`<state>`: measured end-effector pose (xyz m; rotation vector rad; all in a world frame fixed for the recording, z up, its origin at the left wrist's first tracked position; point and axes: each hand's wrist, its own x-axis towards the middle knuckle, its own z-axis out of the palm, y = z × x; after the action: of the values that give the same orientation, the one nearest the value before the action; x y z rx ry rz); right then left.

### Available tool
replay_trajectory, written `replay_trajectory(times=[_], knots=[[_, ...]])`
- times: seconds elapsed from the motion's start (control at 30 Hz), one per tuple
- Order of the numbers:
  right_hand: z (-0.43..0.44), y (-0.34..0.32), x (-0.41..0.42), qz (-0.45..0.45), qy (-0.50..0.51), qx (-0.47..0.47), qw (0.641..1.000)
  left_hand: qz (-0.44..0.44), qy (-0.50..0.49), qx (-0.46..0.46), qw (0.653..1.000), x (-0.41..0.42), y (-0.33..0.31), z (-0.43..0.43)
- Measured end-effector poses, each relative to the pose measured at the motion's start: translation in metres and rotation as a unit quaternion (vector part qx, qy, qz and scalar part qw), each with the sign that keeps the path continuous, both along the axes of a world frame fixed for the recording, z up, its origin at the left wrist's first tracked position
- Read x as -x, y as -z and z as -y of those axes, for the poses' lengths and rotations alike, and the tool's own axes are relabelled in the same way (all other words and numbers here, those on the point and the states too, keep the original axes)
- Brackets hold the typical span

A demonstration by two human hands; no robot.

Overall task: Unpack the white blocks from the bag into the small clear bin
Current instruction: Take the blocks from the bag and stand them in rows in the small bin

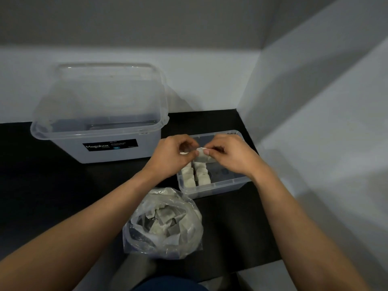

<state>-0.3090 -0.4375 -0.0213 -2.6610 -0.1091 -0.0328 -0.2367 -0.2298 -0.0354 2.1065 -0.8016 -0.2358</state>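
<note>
Several white blocks (pixel 196 175) sat in two short rows at the left end of the small clear bin (pixel 212 189), just right of the middle of the frame. One more white block (pixel 202 154) was held above those rows, caught from both sides. The left hand (pixel 173 157) gripped it with curled fingers and thumb. The right hand (pixel 232 157) pinched its upper right edge between thumb and forefinger. Whether a thin wrapper covered that block could not be told. The right part of the bin showed its dark bottom through the clear plastic.

Below the bin, in the lower middle of the frame and just beside its near left corner, stood the bag (pixel 163 224). It was clear plastic with its mouth open upward, and it held a loose heap of pale and grey pieces. Both bin and bag rested on a black table (pixel 52 185).

In the upper left of the frame stood a big clear box (pixel 117 152) with a black label (pixel 109 144) reading "Megabox" on its front, well apart from the bag. A clear lid (pixel 105 91) rose above its rim. Pale walls (pixel 315 101) closed in the table at the back and on the right.
</note>
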Motion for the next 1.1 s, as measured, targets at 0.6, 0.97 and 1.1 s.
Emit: replay_trajectory(times=[0.6,0.97,1.1], knots=[[0.024,0.073,-0.051,-0.176,0.172,0.145,0.958,0.009,0.077,-0.314,0.946,-0.016,0.014,-0.025],[0.014,0.062,-0.048,-0.142,0.194,0.195,0.951,0.006,0.083,-0.291,0.953,-0.014,0.017,-0.028],[-0.002,0.039,-0.016,-0.033,0.24,0.067,0.968,-0.018,0.067,-0.215,0.974,-0.008,0.01,-0.04]])
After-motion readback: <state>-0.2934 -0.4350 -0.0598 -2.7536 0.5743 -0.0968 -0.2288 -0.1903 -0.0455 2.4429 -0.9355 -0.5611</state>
